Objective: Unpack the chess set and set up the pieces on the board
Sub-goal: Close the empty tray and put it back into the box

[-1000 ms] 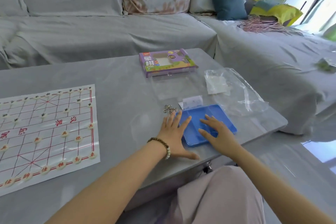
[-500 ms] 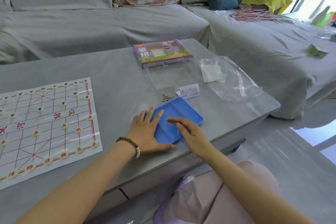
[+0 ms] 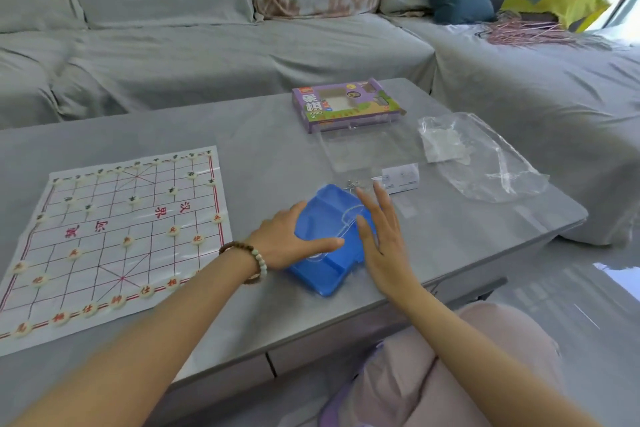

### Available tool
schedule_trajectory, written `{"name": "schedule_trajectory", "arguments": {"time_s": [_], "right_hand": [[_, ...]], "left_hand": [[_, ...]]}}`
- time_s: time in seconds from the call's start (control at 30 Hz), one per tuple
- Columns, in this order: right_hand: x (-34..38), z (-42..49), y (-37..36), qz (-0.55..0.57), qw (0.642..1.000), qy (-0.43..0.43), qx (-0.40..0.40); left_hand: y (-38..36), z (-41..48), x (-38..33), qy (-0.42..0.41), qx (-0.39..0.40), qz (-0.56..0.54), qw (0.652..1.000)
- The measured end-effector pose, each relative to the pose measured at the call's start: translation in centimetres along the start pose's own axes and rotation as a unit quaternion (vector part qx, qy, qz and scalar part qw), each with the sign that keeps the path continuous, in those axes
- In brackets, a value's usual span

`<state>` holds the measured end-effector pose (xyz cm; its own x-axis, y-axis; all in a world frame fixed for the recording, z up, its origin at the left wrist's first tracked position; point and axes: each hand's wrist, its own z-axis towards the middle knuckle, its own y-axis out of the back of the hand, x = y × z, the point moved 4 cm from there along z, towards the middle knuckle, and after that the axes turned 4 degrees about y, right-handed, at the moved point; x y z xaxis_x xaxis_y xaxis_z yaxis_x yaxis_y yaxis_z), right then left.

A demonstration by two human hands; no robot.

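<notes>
Between your two hands, near the front edge of the grey table, sits the blue plastic tray with little walls inside. Your left hand holds its left edge. The thumb lies across the top, and the other fingers are tucked by the side. Your right hand is flat with straight fingers. It touches the right side of the tray but does not grab it. The tray looks tipped a bit. I see no pieces in it, so I think it is empty.

Off to your left lies the white sheet board with red lines. Round cream pieces sit on it, red marks on the rows near you and dark marks on the far rows. Your left arm hides a few spots, so I cannot count them all. The setting up looks done, or almost done.

Farther back lie the purple cardboard box, a clear plastic lid just in front of it, a small white card and a crinkly clear bag. I think what is left is to check each piece's spot.
</notes>
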<state>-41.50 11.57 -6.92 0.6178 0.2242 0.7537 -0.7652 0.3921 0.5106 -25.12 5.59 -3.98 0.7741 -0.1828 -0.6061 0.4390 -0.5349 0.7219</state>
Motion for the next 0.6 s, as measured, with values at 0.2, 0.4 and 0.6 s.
{"name": "schedule_trajectory", "arguments": {"time_s": [0.2, 0.4, 0.6], "right_hand": [[1.0, 3.4, 3.1, 0.084, 0.996, -0.012, 0.005], [-4.8, 7.8, 7.9, 0.027, 0.976, -0.205, -0.074], [-9.7, 9.1, 8.2, 0.064, 0.913, -0.401, -0.045]], "left_hand": [[0.5, 0.5, -3.2, 0.052, 0.169, -0.231, 0.957], [3.2, 2.7, -1.1, 0.099, 0.169, -0.457, 0.868], [5.3, 5.8, 0.4, 0.090, 0.031, -0.367, 0.925]]}}
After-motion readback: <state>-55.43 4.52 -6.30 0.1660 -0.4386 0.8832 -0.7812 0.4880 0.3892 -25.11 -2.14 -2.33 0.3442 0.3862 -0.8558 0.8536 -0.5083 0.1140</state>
